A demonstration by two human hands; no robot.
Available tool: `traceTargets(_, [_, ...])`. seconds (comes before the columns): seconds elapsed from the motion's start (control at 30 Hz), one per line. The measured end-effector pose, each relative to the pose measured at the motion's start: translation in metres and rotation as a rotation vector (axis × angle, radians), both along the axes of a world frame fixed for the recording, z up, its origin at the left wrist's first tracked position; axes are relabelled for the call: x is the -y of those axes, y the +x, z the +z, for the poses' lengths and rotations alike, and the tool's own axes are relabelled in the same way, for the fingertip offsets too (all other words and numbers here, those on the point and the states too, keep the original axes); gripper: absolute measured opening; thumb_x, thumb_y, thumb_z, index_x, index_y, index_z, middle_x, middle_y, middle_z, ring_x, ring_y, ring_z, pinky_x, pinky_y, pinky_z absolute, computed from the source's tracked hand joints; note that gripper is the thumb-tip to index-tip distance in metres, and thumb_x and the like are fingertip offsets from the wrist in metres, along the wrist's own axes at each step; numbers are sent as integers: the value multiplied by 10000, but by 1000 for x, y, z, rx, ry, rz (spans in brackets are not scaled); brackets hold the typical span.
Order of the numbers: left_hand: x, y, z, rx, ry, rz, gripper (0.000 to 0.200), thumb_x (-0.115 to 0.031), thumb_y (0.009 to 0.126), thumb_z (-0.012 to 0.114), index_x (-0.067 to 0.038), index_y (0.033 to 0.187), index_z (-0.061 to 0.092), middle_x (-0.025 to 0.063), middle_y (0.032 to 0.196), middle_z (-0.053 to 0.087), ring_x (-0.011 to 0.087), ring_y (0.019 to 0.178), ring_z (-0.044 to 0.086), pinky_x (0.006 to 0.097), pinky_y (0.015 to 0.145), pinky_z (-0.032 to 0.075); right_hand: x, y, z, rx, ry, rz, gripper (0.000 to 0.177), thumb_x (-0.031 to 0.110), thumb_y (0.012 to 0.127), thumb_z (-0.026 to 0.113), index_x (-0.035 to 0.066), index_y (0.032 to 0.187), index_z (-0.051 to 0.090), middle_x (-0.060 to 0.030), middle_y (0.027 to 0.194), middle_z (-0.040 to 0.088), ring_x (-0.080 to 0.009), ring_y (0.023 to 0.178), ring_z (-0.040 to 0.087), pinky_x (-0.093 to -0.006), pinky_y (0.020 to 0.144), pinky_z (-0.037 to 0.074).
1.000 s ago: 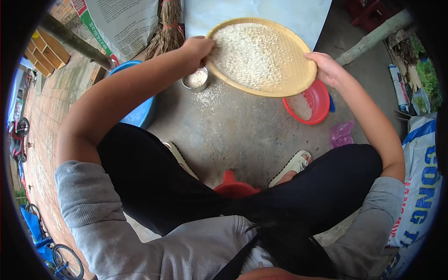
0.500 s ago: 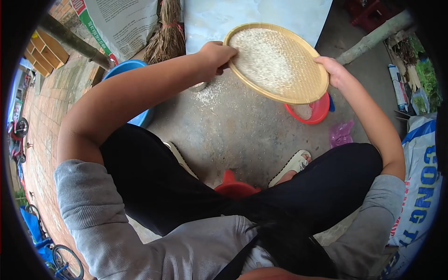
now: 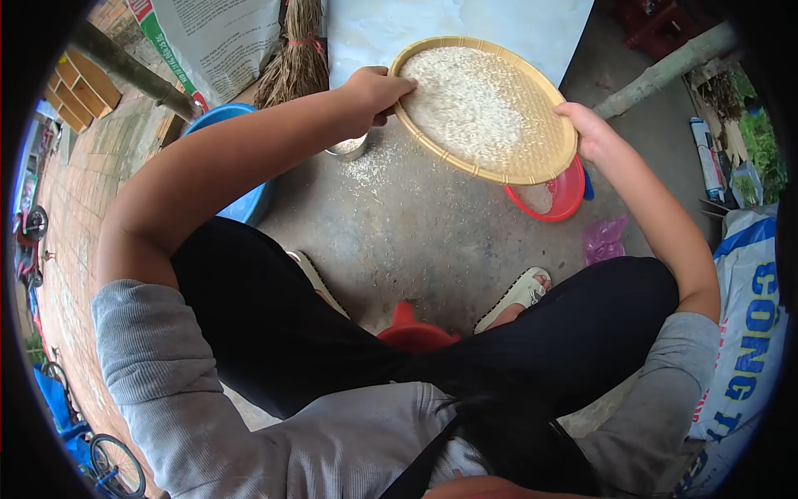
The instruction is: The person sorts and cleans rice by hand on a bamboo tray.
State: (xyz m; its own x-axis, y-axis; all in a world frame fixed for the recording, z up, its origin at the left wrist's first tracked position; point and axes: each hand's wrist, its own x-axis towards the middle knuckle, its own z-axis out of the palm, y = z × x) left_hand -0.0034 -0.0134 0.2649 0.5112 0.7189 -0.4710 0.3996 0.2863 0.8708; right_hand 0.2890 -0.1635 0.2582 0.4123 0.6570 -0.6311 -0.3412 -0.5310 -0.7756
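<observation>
Between my two hands I hold a round woven bamboo winnowing tray point(image 3: 544, 137), raised above the floor and tilted. White rice grains point(image 3: 465, 104), blurred by motion, spread over its left and middle part; bare weave shows at the right. My left hand point(image 3: 374, 93) grips the left rim, thumb on top and fingers underneath. On the right rim, my right hand point(image 3: 586, 129) is closed the same way. Partly under the tray stands a red basin point(image 3: 569, 195) with some grains in it. Just below my left hand is a small container point(image 3: 349, 150) of grains.
Spilled grains point(image 3: 366, 173) lie on the concrete floor. A blue basin point(image 3: 249, 204) stands behind my left forearm, a straw broom point(image 3: 295, 62) beyond it. A pink plastic bag point(image 3: 605, 239) lies right of the red basin; a large printed sack point(image 3: 740, 333) stands at far right.
The tray and both hands have shifted slightly left. The rice has slid about on the tray, and more of the small container shows.
</observation>
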Motion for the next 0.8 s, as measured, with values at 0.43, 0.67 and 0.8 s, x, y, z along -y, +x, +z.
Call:
traceTargets(0.43, [4, -5, 5, -88, 57, 34, 293, -230, 877, 607, 0, 1057, 572, 46, 700, 517, 112, 518, 443, 245, 445, 374, 0, -11, 8, 203, 85, 53, 292, 89, 864, 488, -72, 1105, 522, -175, 1080, 596, -268, 980, 601, -378, 896, 465])
traceTargets(0.67, [-46, -30, 1, 33, 96, 279, 349, -236, 924, 528, 36, 1143, 527, 142, 922, 618, 192, 725, 651, 302, 630, 576, 5, -55, 28, 189, 202, 412, 252, 161, 876, 554, 13, 1079, 540, -95, 1055, 603, -201, 986, 591, -351, 887, 461])
traceTargets(0.8, [-6, -11, 9, -60, 184, 110, 354, -221, 902, 568, 13, 1165, 529, 116, 891, 614, 162, 693, 590, 304, 647, 524, 1, -18, 6, 189, 138, 220, 277, 144, 894, 500, -39, 1101, 519, -154, 1083, 594, -241, 962, 604, -386, 873, 476])
